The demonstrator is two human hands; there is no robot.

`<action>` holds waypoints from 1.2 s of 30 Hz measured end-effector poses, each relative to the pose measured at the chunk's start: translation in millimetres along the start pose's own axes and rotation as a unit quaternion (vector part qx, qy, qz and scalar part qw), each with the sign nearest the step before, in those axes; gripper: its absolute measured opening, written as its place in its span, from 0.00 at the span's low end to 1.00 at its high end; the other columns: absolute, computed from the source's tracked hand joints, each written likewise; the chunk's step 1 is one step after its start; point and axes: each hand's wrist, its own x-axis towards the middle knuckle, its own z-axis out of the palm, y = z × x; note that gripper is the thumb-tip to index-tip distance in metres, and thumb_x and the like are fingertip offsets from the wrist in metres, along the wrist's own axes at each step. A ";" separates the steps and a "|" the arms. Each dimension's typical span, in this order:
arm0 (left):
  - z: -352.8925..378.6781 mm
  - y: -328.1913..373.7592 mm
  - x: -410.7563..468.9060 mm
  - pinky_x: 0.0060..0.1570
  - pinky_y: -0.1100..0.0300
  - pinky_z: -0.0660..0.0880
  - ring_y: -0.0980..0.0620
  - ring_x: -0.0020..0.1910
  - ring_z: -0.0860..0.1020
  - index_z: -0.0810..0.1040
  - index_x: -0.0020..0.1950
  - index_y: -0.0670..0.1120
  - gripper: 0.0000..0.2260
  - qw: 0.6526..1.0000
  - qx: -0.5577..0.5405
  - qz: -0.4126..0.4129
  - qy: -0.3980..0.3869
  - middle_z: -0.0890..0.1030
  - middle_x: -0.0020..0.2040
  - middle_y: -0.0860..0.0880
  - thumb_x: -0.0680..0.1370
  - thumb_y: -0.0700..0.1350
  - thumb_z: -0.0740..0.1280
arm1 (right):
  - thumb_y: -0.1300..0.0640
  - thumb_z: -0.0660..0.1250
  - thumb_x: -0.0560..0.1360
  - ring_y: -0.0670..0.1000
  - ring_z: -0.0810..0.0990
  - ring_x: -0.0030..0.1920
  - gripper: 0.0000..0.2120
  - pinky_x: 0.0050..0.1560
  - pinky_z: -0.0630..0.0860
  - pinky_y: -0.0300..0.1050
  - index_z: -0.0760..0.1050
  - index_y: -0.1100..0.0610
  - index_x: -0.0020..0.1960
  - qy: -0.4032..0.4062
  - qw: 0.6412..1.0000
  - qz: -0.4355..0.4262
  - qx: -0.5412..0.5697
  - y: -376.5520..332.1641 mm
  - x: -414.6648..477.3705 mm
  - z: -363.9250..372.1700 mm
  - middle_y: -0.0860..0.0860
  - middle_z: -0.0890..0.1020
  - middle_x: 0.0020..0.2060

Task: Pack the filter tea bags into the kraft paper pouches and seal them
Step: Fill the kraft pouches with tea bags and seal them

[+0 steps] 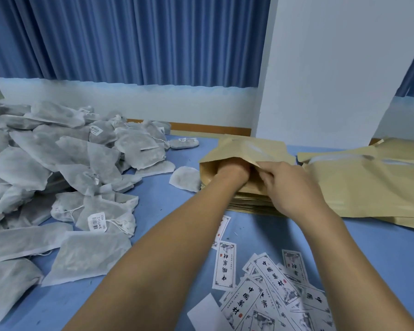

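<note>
An open kraft paper pouch [246, 149] lies mouth toward me on a stack of flat pouches [249, 205], right of the table's centre. My left hand [230, 172] is pushed into the pouch mouth; its fingers are hidden inside, and whether they hold a tea bag cannot be seen. My right hand [289, 187] pinches the pouch's upper lip and holds the mouth open. A large pile of grey filter tea bags [58, 163] covers the left of the blue table [167, 211]. One loose tea bag [184, 179] lies just left of the pouch.
More kraft pouches [368, 185] lie heaped at the right. Several printed white labels [261, 297] are scattered near the front edge between my forearms. A white pillar [325, 80] and a blue curtain [129, 39] stand behind the table.
</note>
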 end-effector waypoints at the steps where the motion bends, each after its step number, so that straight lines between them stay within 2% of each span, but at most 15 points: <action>1: 2.2 -0.4 3.0 0.71 0.52 0.65 0.44 0.69 0.69 0.69 0.71 0.49 0.15 0.999 -0.042 0.010 -0.018 0.70 0.72 0.45 0.85 0.48 0.54 | 0.51 0.55 0.83 0.60 0.76 0.45 0.12 0.38 0.72 0.48 0.77 0.41 0.55 0.006 1.000 0.001 -0.004 0.3 -0.1 2.6 0.51 0.81 0.43; 5: 10.4 -3.0 -11.5 0.62 0.47 0.73 0.42 0.61 0.75 0.76 0.64 0.48 0.14 0.990 -0.118 0.074 -0.014 0.78 0.63 0.45 0.83 0.45 0.56 | 0.54 0.53 0.83 0.59 0.75 0.44 0.16 0.33 0.63 0.45 0.77 0.40 0.58 0.037 0.999 0.032 -0.013 7.0 0.8 8.9 0.52 0.82 0.45; 8: 14.7 -22.4 -44.6 0.41 0.51 0.76 0.42 0.46 0.79 0.80 0.49 0.46 0.11 0.960 -0.112 0.185 0.178 0.82 0.46 0.46 0.81 0.47 0.59 | 0.53 0.53 0.83 0.61 0.77 0.46 0.16 0.37 0.70 0.47 0.76 0.41 0.62 0.052 0.997 0.055 -0.015 8.7 0.7 14.4 0.54 0.82 0.45; 10: 19.7 -44.3 -71.0 0.33 0.52 0.70 0.45 0.34 0.74 0.76 0.37 0.42 0.13 0.882 -0.158 0.268 0.354 0.76 0.35 0.47 0.81 0.43 0.62 | 0.54 0.54 0.84 0.62 0.77 0.46 0.15 0.38 0.70 0.48 0.76 0.42 0.63 0.058 0.996 0.061 -0.021 8.8 -0.6 18.2 0.55 0.82 0.44; 12: 22.3 -69.4 -83.7 0.31 0.52 0.67 0.48 0.32 0.68 0.71 0.33 0.42 0.15 0.834 -0.225 0.177 0.472 0.71 0.32 0.48 0.81 0.40 0.62 | 0.55 0.53 0.84 0.61 0.76 0.43 0.16 0.37 0.70 0.47 0.76 0.43 0.63 0.063 0.996 0.061 -0.033 8.1 -1.2 20.6 0.55 0.81 0.42; 14: 21.6 -96.9 -76.8 0.39 0.51 0.72 0.49 0.39 0.72 0.74 0.39 0.44 0.10 0.861 -0.244 0.006 0.446 0.75 0.38 0.49 0.80 0.44 0.62 | 0.57 0.53 0.84 0.60 0.74 0.40 0.16 0.35 0.68 0.47 0.76 0.44 0.62 0.068 0.995 0.063 -0.044 7.0 -0.4 22.0 0.55 0.81 0.39; 15: 24.9 -111.6 -71.4 0.48 0.49 0.75 0.48 0.49 0.75 0.78 0.48 0.46 0.07 0.900 -0.225 -0.068 0.368 0.78 0.48 0.49 0.80 0.47 0.62 | 0.57 0.54 0.84 0.59 0.73 0.39 0.16 0.34 0.67 0.46 0.77 0.45 0.61 0.068 0.994 0.064 -0.049 6.2 -0.8 22.4 0.55 0.80 0.38; 16: 28.8 -122.9 -66.8 0.59 0.47 0.73 0.46 0.63 0.73 0.77 0.61 0.49 0.12 0.939 -0.185 -0.113 0.267 0.77 0.61 0.47 0.79 0.48 0.62 | 0.58 0.54 0.83 0.59 0.73 0.38 0.15 0.34 0.66 0.46 0.77 0.45 0.60 0.067 0.994 0.065 -0.055 5.2 -1.2 22.6 0.55 0.79 0.37; 18: 38.5 -137.5 -60.2 0.70 0.41 0.64 0.42 0.76 0.61 0.66 0.74 0.55 0.23 0.982 -0.103 -0.122 0.100 0.64 0.77 0.48 0.80 0.54 0.62 | 0.60 0.55 0.82 0.59 0.71 0.37 0.15 0.33 0.65 0.46 0.78 0.47 0.57 0.068 0.994 0.060 -0.063 3.6 -2.9 22.2 0.54 0.77 0.34; 20: 44.6 -136.5 -59.5 0.70 0.39 0.61 0.43 0.73 0.64 0.66 0.72 0.58 0.21 0.993 -0.046 -0.101 0.040 0.66 0.75 0.50 0.80 0.58 0.59 | 0.60 0.55 0.82 0.59 0.71 0.37 0.14 0.33 0.65 0.46 0.78 0.47 0.56 0.069 0.994 0.055 -0.061 2.6 -2.9 21.8 0.54 0.76 0.34; 26: 45.0 -131.3 -76.7 0.49 0.50 0.77 0.43 0.54 0.79 0.77 0.62 0.50 0.15 0.959 -0.157 -0.147 0.185 0.82 0.54 0.48 0.77 0.53 0.67 | 0.56 0.55 0.84 0.60 0.68 0.36 0.13 0.34 0.65 0.47 0.78 0.46 0.56 0.068 0.995 0.063 -0.048 4.5 -1.6 19.9 0.54 0.74 0.34; 29: 29.4 -116.2 -87.4 0.58 0.52 0.75 0.47 0.58 0.78 0.74 0.68 0.47 0.19 0.859 -0.311 -0.141 0.381 0.80 0.60 0.48 0.79 0.52 0.69 | 0.56 0.54 0.84 0.59 0.69 0.37 0.14 0.34 0.66 0.47 0.78 0.46 0.56 0.064 0.995 0.062 -0.041 4.2 -2.2 18.7 0.54 0.77 0.35; 31: 18.5 -98.5 -95.5 0.60 0.55 0.75 0.47 0.59 0.77 0.73 0.67 0.45 0.20 0.791 -0.354 -0.028 0.498 0.78 0.61 0.47 0.79 0.51 0.70 | 0.56 0.54 0.84 0.59 0.69 0.37 0.14 0.35 0.66 0.47 0.78 0.45 0.57 0.064 0.995 0.064 -0.035 2.9 -1.8 17.3 0.54 0.77 0.36; 32: 17.4 -88.3 -100.6 0.59 0.57 0.74 0.45 0.59 0.77 0.72 0.67 0.43 0.20 0.788 -0.339 0.038 0.513 0.77 0.61 0.45 0.80 0.52 0.69 | 0.56 0.54 0.84 0.59 0.69 0.37 0.14 0.36 0.66 0.47 0.78 0.45 0.57 0.066 0.995 0.066 -0.032 2.0 -1.7 16.3 0.54 0.77 0.36; 36: 30.4 -53.3 -109.6 0.59 0.47 0.76 0.38 0.57 0.78 0.80 0.59 0.35 0.16 0.851 -0.152 0.246 0.439 0.80 0.59 0.37 0.78 0.45 0.73 | 0.56 0.54 0.82 0.61 0.70 0.40 0.13 0.36 0.66 0.48 0.77 0.46 0.54 0.069 0.995 0.074 -0.010 0.1 -2.8 11.2 0.56 0.80 0.40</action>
